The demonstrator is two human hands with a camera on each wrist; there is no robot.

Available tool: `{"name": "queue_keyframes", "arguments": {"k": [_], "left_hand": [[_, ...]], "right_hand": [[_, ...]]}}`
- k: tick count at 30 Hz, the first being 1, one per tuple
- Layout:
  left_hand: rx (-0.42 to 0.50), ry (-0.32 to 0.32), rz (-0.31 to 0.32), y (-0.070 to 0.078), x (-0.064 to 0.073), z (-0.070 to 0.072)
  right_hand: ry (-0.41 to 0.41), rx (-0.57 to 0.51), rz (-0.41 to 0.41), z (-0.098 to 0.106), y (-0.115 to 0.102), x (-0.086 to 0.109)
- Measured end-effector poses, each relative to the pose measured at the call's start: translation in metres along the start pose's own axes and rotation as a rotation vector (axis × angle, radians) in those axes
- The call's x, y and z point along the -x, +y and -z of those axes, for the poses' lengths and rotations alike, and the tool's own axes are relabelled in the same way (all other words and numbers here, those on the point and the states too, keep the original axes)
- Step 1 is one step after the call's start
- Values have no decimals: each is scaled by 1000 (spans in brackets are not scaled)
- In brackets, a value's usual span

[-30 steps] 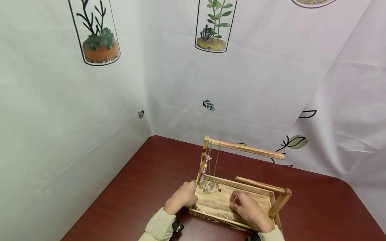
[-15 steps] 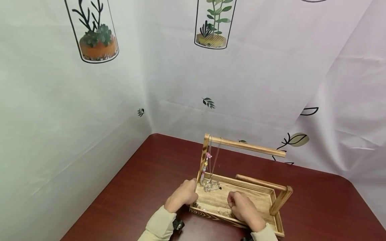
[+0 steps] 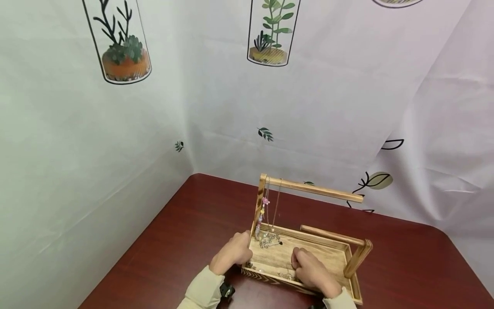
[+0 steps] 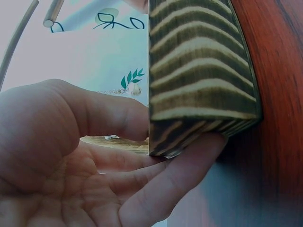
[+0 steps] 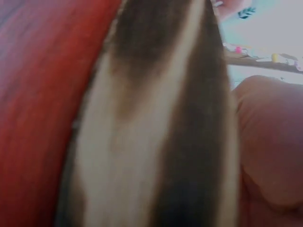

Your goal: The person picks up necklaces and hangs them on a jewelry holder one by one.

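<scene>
A wooden jewelry stand [image 3: 268, 258] with a shallow tray base stands on the table. My left hand [image 3: 233, 252] grips the tray's left end; in the left wrist view its thumb [image 4: 113, 117] lies on one side of the striped wall [image 4: 203, 61] and a finger on the other. My right hand [image 3: 311, 269] is over the tray's front part with curled fingers. From them a thin necklace chain [image 3: 287, 275] seems to trail to the tray floor; the fingertips are hidden. Blurred tray wall [image 5: 156, 142] fills much of the right wrist view.
Necklaces and a pink-and-yellow beaded strand [image 3: 262, 211] hang at the left of the upper bar [image 3: 320, 189]. A silver chain heap [image 3: 269, 241] lies below them. A lower bar [image 3: 332, 236] juts from the right post [image 3: 358, 259]. Dark red table [image 3: 185, 240] surrounds the tray.
My right hand has shifted slightly left and its fingers have closed more tightly over the tray. My left hand stays on the tray's end. The head view has shifted slightly.
</scene>
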State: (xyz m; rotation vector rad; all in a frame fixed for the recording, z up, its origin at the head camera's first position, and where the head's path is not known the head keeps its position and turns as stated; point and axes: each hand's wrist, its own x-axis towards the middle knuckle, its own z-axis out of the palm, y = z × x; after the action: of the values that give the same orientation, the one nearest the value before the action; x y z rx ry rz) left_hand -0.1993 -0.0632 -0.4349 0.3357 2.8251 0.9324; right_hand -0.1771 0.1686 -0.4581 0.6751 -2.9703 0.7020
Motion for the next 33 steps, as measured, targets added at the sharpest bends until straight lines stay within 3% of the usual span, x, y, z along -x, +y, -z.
{"name": "queue_keyframes", "arguments": {"k": [4, 10, 27, 33], "left_hand": [[-5, 8, -6, 0, 1, 0], [-11, 10, -9, -1, 0, 0], [-10, 30, -21, 0, 0, 4], [-2, 10, -6, 0, 1, 3]], "right_hand": [[-32, -95, 64, 6, 0, 0], [-71, -207, 70, 18, -6, 2], [25, -195, 195, 53, -30, 7], [83, -216, 193, 58, -35, 9]]}}
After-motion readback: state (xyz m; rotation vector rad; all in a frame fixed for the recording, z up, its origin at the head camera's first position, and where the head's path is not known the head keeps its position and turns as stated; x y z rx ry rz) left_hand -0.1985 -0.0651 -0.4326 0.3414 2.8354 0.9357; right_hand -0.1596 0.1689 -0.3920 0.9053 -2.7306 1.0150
